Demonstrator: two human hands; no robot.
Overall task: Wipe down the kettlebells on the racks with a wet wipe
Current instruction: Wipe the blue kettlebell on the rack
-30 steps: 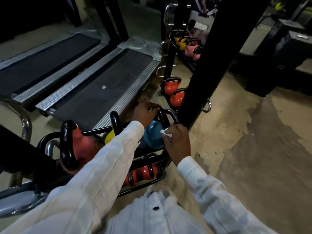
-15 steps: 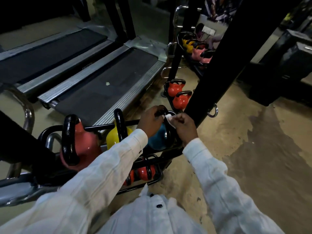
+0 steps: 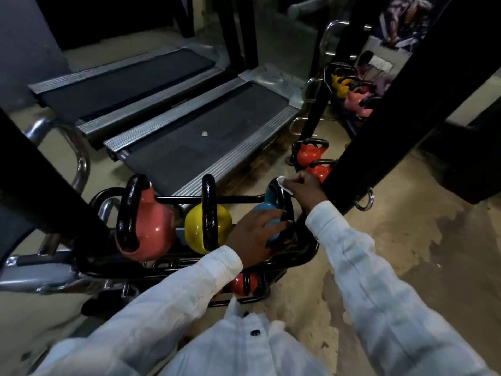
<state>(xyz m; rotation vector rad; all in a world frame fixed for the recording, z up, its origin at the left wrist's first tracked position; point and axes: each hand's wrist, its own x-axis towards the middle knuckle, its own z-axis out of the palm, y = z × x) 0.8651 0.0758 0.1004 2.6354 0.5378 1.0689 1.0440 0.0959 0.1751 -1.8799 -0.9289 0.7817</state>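
Fingers of the right hand (image 3: 306,189) are bunched together. They pinch a white wet wipe (image 3: 282,183) against the top of the black handle (image 3: 285,203) of a blue kettlebell (image 3: 264,207). The left hand (image 3: 253,236) lies over the bell's round body, with its fingers spread and curved around it.

The blue kettlebell sits at the right end of the upper tier of a black tubular rack (image 3: 184,198), between the back and front rails. It stands with its handle on top, its long axis running bottom to top and leaning a little toward the back rail. The handle loop runs front to back across the tier.

A yellow kettlebell (image 3: 196,229) stands just beside the left hand. A pink kettlebell (image 3: 154,229) stands nearer the tier's left end. Both have their handles up and turned the same way as the blue one. A red kettlebell (image 3: 240,284) shows on the lower tier under the left wrist.

Room is tight at the right end, where a black post (image 3: 379,118) rises just beside the right hand. A steel ring (image 3: 364,202) hangs from the post. The edge of a treadmill (image 3: 195,142) deck lies near the back rail.

Bare concrete floor (image 3: 406,253) opens out past the rack's front right corner. Two orange-red kettlebells (image 3: 309,154) sit low on a second rack beyond the right hand, partly hidden by the post.
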